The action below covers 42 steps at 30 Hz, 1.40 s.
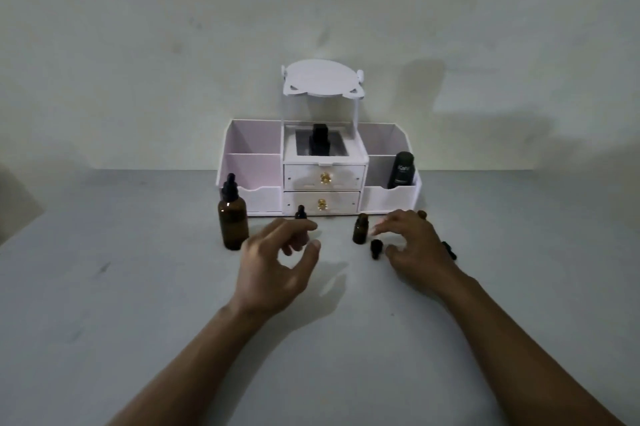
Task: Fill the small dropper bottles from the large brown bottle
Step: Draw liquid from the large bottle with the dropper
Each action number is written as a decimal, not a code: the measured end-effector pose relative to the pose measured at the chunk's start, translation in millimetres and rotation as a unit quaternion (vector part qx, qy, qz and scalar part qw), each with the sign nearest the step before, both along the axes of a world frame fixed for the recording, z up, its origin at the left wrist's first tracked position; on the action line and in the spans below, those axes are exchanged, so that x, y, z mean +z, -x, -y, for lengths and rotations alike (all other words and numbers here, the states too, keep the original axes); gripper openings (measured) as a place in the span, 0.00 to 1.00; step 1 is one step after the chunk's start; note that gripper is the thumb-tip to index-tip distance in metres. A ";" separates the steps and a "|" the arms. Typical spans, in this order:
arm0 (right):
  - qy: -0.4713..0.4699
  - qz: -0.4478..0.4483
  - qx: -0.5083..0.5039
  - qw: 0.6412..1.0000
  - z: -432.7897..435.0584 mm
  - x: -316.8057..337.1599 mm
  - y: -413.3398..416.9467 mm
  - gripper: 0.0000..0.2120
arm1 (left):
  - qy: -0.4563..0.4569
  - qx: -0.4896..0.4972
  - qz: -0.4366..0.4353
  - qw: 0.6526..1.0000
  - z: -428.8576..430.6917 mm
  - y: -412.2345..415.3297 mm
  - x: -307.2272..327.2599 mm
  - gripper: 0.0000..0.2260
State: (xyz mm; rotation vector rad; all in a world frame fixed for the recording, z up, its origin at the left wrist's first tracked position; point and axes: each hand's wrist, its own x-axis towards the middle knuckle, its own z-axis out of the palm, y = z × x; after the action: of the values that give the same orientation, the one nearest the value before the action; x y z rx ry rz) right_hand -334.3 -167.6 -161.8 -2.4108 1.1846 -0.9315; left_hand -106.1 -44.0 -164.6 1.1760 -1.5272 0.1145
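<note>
Glossy amber glass large brown bottle (pixel 232 223) (black rubbery dropper), matt grey table (pixel 138 287).

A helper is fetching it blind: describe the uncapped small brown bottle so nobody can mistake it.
Find the white organiser at the wall. In front of its lower drawer, just right of centre, stands the small brown bottle, beside the right hand. Its neck is open, unlike the tall brown bottle, which is capped.

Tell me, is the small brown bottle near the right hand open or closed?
Open. The small brown bottle stands upright with a bare neck, and a black dropper cap lies on the table beside it, under the right hand.
</note>
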 end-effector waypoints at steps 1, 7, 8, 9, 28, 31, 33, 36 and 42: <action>-0.015 -0.015 0.000 1.000 0.5 -0.5 1.7 0.22 | -0.031 -0.010 -0.023 0.999 6.3 11.0 0.1 0.09; -0.049 -0.128 0.027 0.990 1.6 -1.2 0.0 0.16 | -0.212 -0.028 -0.193 0.957 52.4 51.8 -11.7 0.19; -0.044 -0.138 0.033 0.989 3.7 -3.1 1.0 0.14 | -0.223 -0.020 -0.203 0.953 60.3 52.7 -13.9 0.21; -0.043 -0.143 0.037 0.988 5.7 -3.6 2.2 0.12 | -0.231 -0.015 -0.209 0.950 67.6 52.7 -15.8 0.22; -0.043 0.410 -0.031 0.910 27.9 5.6 -29.1 0.08 | -0.297 -0.053 -0.193 0.934 106.5 47.8 -17.4 0.24; -0.047 0.391 -0.023 0.919 29.2 5.3 -29.4 0.08 | -0.290 -0.046 -0.184 0.938 106.8 48.4 -17.5 0.21; -0.046 0.385 -0.022 0.921 29.8 5.8 -29.2 0.08 | -0.291 -0.044 -0.175 0.939 106.5 48.7 -17.9 0.20; -0.036 0.375 -0.022 0.926 29.5 7.2 -29.1 0.08 | -0.291 -0.045 -0.167 0.941 105.5 48.9 -18.1 0.19; -0.017 0.309 -0.016 0.951 26.4 2.8 -34.0 0.08 | -0.285 -0.042 -0.162 0.944 104.1 50.2 -18.6 0.19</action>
State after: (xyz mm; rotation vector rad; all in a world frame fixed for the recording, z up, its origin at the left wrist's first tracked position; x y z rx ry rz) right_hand -300.2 -194.0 -159.0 -1.8468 0.9782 -1.5108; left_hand -156.3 -148.1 -183.2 1.4871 -1.3462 -0.5905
